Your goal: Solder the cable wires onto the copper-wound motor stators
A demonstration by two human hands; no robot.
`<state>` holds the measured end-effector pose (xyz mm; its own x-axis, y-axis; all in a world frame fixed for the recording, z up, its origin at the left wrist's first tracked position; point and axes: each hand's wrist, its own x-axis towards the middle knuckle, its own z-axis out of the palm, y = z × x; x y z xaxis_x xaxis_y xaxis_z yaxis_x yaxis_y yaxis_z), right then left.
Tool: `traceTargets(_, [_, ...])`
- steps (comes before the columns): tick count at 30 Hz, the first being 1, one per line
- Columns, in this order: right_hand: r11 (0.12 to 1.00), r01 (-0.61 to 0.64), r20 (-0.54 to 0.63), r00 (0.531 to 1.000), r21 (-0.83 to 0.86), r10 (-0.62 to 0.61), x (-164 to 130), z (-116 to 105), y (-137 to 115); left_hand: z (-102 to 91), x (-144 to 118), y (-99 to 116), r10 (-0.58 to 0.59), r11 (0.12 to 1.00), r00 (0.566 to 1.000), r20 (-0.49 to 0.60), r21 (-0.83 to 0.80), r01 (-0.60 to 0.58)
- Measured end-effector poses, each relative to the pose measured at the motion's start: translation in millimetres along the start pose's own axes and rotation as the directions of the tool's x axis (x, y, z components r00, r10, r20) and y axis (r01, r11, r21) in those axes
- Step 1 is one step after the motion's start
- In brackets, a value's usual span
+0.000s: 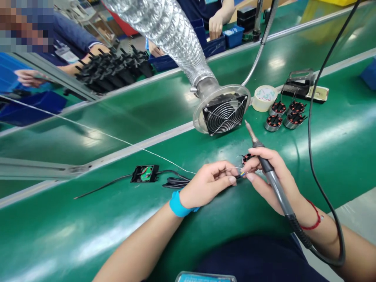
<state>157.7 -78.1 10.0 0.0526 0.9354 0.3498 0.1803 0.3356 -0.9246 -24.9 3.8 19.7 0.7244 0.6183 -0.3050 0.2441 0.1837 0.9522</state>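
My left hand (pixel 207 184), with a blue wristband, is closed around the end of a black cable (pixel 178 182). A thin solder wire (pixel 158 156) comes in from the left and passes through its fingers. My right hand (pixel 277 176) grips a soldering iron (pixel 274 182), its tip pointing up and away. The thumb and fingertips of that hand also pinch the small coloured wires (pixel 242 174) at the cable's end. Just behind the fingers lies a motor stator (pixel 247 158), partly hidden. The cable leads left to a small black case with a green circuit board (pixel 146 173).
A fume extractor fan (pixel 226 114) hangs ahead on a silver duct (pixel 173 35). Several stators (pixel 274 122), a tape roll (pixel 264 98) and a black iron stand (pixel 299 84) are at the right. The iron's cord (pixel 311 149) loops down the right side. Co-workers' hands (pixel 216 26) are across the line.
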Motion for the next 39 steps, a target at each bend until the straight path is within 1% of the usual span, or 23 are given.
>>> traceTargets(5, [0.995, -0.063, -0.010, 0.998, 0.077, 0.064, -1, 2, 2, 1.6, 0, -3, 0.022, 0.999, 1.000, 0.004, 0.044, -0.022])
traceTargets(7, [0.988, -0.105, -0.019, 0.994, 0.113, 0.108, -1, 3, 3, 3.5, 0, -1, 0.075, 0.994, 0.997, -0.009, 0.082, -0.074])
traceTargets(10, [0.980, -0.138, -0.048, 0.988, 0.140, 0.146, -1, 5, 6, 8.0, 0, 1, 0.146, 0.974, 0.987, -0.069, 0.185, -0.131])
traceTargets(12, [0.982, -0.125, -0.065, 0.989, 0.141, 0.135, -2, 6, 7, 11.1, 0, 1, 0.162, 0.963, 0.982, -0.097, 0.233, -0.136])
traceTargets(15, [0.987, -0.083, -0.063, 0.994, 0.137, 0.092, -4, 7, 9, 14.3, 0, -1, 0.161, 0.960, 0.984, -0.080, 0.246, -0.137])
traceTargets(19, [0.995, -0.001, -0.031, 1.000, 0.104, 0.004, -5, 7, 8, 14.4, 0, -1, 0.186, 0.945, 0.981, -0.056, 0.283, -0.163])
traceTargets(21, [0.997, 0.035, -0.015, 0.999, 0.070, -0.034, -4, 6, 7, 13.3, 1, 1, 0.148, 0.963, 0.989, 0.002, 0.227, -0.145])
traceTargets(22, [0.997, 0.053, -0.008, 0.999, 0.047, -0.053, -4, 5, 6, 12.7, 1, 2, 0.106, 0.981, 0.993, 0.050, 0.160, -0.113])
traceTargets(24, [0.994, 0.105, -0.005, 0.994, -0.017, -0.105, -4, 4, 4, 11.6, 1, 3, 0.006, 1.000, 0.988, 0.157, -0.017, -0.003])
traceTargets(26, [0.981, 0.169, 0.000, 0.985, -0.094, -0.170, -4, 3, 3, 11.2, 1, 4, -0.061, 0.987, 0.976, 0.209, -0.136, 0.090])
traceTargets(28, [0.966, 0.201, 0.019, 0.979, -0.161, -0.201, -3, 2, 3, 11.8, 1, 7, -0.091, 0.981, 0.980, 0.174, -0.154, 0.118])
traceTargets(30, [0.963, 0.178, 0.032, 0.984, -0.204, -0.175, -2, 3, 3, 13.5, 3, 10, -0.101, 0.986, 0.989, 0.104, -0.122, 0.113])
traceTargets(32, [0.964, 0.117, 0.025, 0.993, -0.240, -0.114, 0, 3, 4, 15.5, 7, 13, -0.091, 0.992, 0.995, 0.030, -0.086, 0.093])
traceTargets(34, [0.958, 0.045, -0.016, 0.999, -0.284, -0.051, 3, 0, 5, 16.4, 13, 14, -0.042, 0.999, 0.997, -0.068, -0.010, 0.042])
traceTargets(36, [0.944, -0.033, -0.083, 0.997, -0.329, 0.006, 3, -6, 5, 15.0, 20, 12, 0.020, 0.994, 0.983, -0.182, 0.109, 0.000])
traceTargets(37, [0.935, -0.069, -0.109, 0.993, -0.348, 0.033, 2, -10, 4, 13.6, 23, 9, 0.038, 0.987, 0.973, -0.228, 0.158, -0.002])
traceTargets(39, [0.919, -0.104, -0.115, 0.991, -0.380, 0.065, -3, -19, 3, 10.0, 28, 4, 0.045, 0.977, 0.960, -0.275, 0.213, 0.015])
